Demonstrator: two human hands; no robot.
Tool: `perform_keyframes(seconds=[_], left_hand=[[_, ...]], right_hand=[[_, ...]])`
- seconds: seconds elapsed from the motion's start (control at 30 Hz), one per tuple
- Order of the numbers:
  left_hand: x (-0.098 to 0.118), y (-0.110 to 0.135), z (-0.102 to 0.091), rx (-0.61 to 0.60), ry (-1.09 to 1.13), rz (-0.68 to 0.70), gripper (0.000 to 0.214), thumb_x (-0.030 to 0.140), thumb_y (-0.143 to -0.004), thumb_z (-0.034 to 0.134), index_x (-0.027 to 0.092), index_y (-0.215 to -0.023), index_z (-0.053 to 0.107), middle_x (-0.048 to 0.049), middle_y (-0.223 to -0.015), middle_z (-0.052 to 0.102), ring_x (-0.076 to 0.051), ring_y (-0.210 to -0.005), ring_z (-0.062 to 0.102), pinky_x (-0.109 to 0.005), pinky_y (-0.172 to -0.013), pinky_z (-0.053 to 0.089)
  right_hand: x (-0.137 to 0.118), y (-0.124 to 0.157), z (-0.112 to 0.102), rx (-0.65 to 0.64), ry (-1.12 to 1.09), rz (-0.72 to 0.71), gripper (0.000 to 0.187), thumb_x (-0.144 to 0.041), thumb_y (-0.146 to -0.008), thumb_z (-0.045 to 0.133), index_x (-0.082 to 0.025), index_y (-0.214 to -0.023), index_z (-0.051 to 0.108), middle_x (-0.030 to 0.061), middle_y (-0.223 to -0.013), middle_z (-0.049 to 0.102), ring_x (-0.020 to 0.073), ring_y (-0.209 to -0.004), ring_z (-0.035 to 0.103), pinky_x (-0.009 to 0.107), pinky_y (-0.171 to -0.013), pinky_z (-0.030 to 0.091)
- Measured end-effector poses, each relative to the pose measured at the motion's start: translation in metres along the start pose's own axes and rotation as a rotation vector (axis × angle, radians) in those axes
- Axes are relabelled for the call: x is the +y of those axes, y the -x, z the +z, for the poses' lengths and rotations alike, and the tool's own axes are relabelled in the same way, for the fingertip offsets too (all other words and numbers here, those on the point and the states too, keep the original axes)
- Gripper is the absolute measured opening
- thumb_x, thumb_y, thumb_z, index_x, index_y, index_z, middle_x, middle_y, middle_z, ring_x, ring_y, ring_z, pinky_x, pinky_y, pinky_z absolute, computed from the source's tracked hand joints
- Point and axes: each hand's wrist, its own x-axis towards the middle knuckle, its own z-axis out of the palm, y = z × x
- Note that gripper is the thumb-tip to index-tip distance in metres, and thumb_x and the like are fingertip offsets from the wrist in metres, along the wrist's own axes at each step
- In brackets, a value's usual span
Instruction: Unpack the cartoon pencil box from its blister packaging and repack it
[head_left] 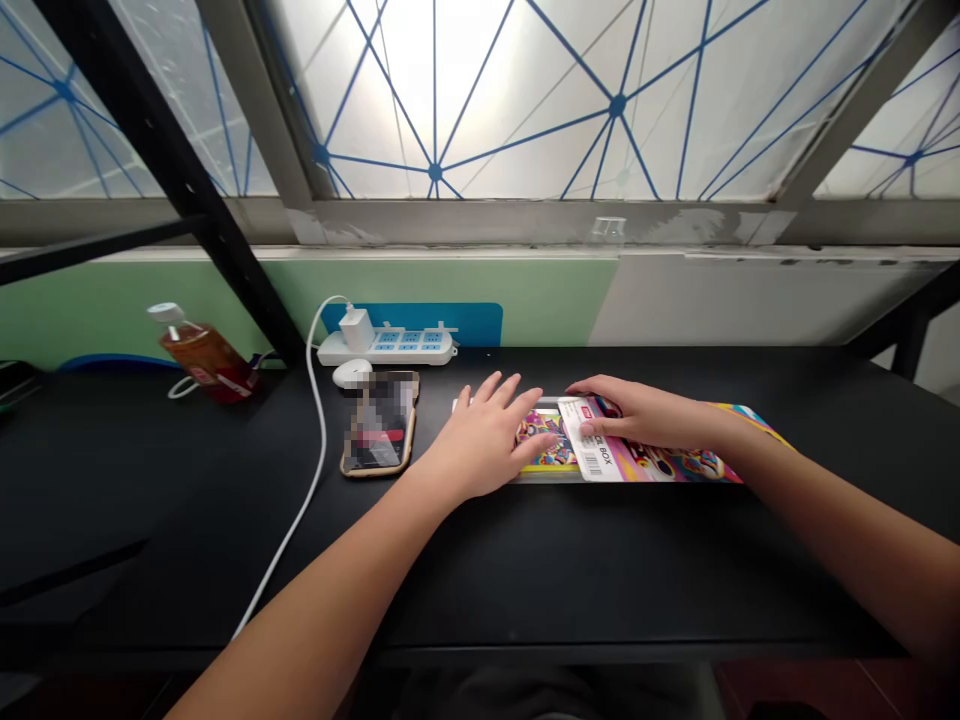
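A colourful pencil box (550,452) with a clear edge lies flat on the black desk, its left part showing out of a printed card sleeve (598,458). The sleeve's white end carries a barcode and lettering ending in "BOX". Spread fingers of my left hand (487,438) rest over the left end of the box, hiding much of it. My right hand (637,412) grips the sleeve, with the thumb on top and the other fingers over the far edge. The sleeve's right part runs beneath my right wrist.
Left of the box lies a phone (384,425), with a white earbud case (352,374) behind it. A power strip (412,347) with a white charger (356,329) stands along the wall. Its white cable (321,450) runs to the front edge. A drink bottle (208,358) leans farther left.
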Motion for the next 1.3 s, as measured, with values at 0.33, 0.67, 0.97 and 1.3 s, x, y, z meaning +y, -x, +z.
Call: perform_keyframes(seconds=[0.33,0.67,0.97,1.3], left_hand=[[-0.011,-0.009,-0.004,-0.168,-0.061,0.078,0.057,0.059,-0.101,0.039,0.035,-0.153,0.044,-0.009,-0.167,0.027,-0.038,-0.155,0.013,-0.062,-0.119,0.017],[-0.019,-0.012,-0.012,-0.211,-0.02,0.026,0.05,0.06,-0.101,0.041,0.043,-0.148,0.049,-0.0032,-0.167,0.024,-0.036,-0.156,0.01,-0.062,-0.12,0.017],[-0.034,-0.008,-0.015,-0.196,-0.044,-0.025,0.049,0.056,-0.103,0.036,0.043,-0.149,0.048,-0.0018,-0.167,0.026,-0.035,-0.155,0.016,-0.064,-0.12,0.015],[-0.023,-0.008,-0.01,-0.143,-0.051,-0.044,0.052,0.057,-0.101,0.037,0.039,-0.147,0.052,-0.0049,-0.166,0.031,-0.036,-0.154,0.019,-0.065,-0.12,0.017]], right_hand=[[0.064,0.051,-0.009,0.07,-0.014,0.198,0.057,-0.073,-0.078,0.062,-0.028,-0.113,0.068,0.0038,-0.102,0.076,0.0284,-0.089,0.069,0.035,-0.074,0.05],[0.122,0.077,-0.033,-0.007,-0.126,0.253,0.057,-0.072,-0.07,0.07,-0.027,-0.105,0.073,0.0013,-0.082,0.072,0.0239,-0.075,0.064,0.031,-0.061,0.043],[0.119,0.082,-0.028,0.015,-0.139,0.258,0.057,-0.074,-0.071,0.069,-0.026,-0.103,0.072,0.0018,-0.083,0.071,0.0237,-0.077,0.064,0.031,-0.062,0.042],[0.109,0.079,-0.022,0.04,-0.119,0.306,0.054,-0.076,-0.07,0.068,-0.028,-0.094,0.072,-0.0015,-0.07,0.065,0.0198,-0.066,0.057,0.03,-0.056,0.036]])
